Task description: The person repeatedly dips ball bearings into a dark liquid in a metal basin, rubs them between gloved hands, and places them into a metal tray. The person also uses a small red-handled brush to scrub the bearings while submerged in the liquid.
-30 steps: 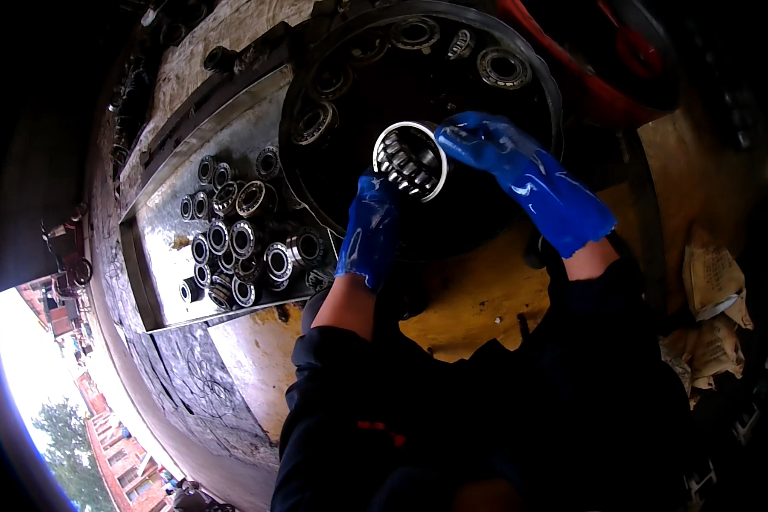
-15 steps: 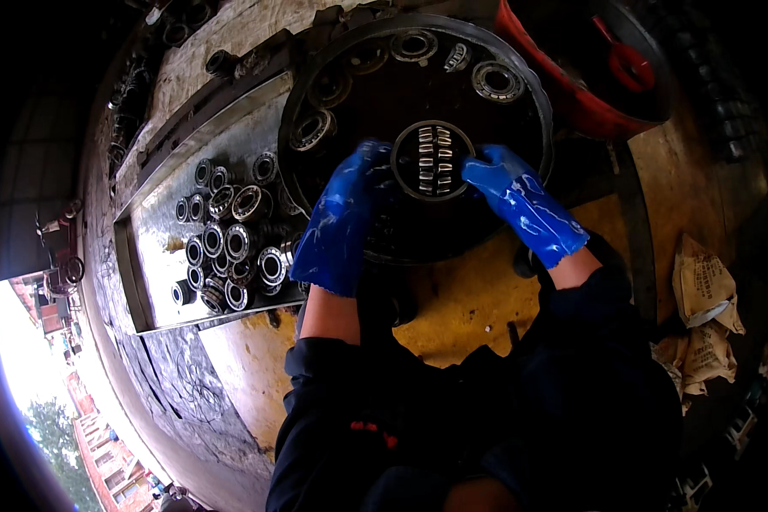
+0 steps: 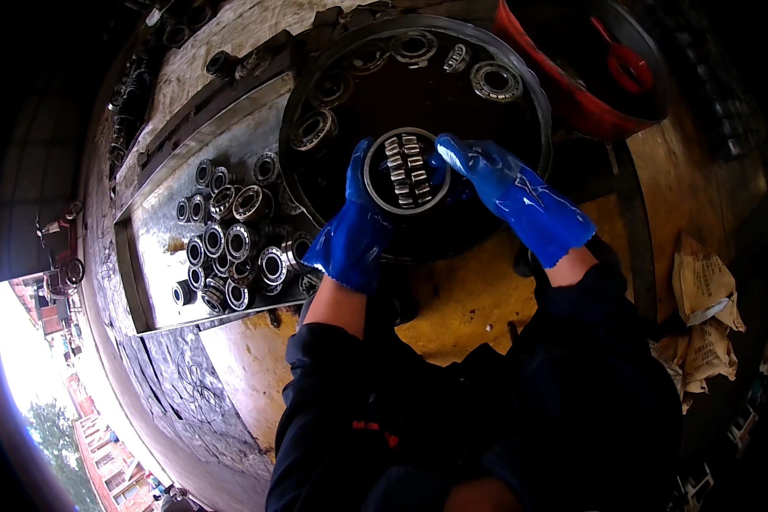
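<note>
head | left hand (image 3: 356, 229) and right hand (image 3: 510, 194) grip roller bearing (image 3: 406, 170) over round basin (image 3: 333, 183)

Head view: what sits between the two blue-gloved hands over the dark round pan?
A roller bearing, steel ring with visible rollers, sits between the left hand and right hand, both gripping its rim above the pan.

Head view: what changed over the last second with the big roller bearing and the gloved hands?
The large steel roller bearing turned from tilted, rollers seen edge-on, to lying flat over the round black basin. The left blue-gloved hand slid up from below to grip its left rim; the right blue-gloved hand kept its hold on the right rim. Unchanged: small bearings in the metal tray, red tub.
</note>
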Demonstrator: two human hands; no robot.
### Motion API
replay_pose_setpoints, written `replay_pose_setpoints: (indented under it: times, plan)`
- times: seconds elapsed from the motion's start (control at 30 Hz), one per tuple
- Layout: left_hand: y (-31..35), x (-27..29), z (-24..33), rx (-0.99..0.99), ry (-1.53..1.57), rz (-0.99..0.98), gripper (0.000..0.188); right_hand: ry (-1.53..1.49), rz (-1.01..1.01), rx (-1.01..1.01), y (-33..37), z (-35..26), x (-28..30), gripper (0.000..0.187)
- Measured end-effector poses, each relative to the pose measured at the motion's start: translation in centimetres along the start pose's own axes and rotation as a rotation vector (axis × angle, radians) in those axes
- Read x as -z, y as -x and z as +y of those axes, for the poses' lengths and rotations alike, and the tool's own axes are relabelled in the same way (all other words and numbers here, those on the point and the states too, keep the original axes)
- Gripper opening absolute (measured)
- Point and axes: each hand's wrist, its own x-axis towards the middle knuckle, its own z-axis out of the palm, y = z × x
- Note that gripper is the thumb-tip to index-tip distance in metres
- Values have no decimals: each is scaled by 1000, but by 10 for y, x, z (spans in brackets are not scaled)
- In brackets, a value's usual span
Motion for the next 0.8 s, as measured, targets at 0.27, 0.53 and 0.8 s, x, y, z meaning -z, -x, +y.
replay_pose_setpoints:
  times: [0.27,0.53,0.8]
  plan:
    - [3,20,-6,-751,-1036,-123,38,-275,241,145,49,-27,-13,49]
    - [49,4,-17,-873,-1225,-4,44,-405,175,202,75,-44,-11,36]
    - [65,5,-5,-689,-1163,-91,38,-265,168,248,66,-39,-5,38]
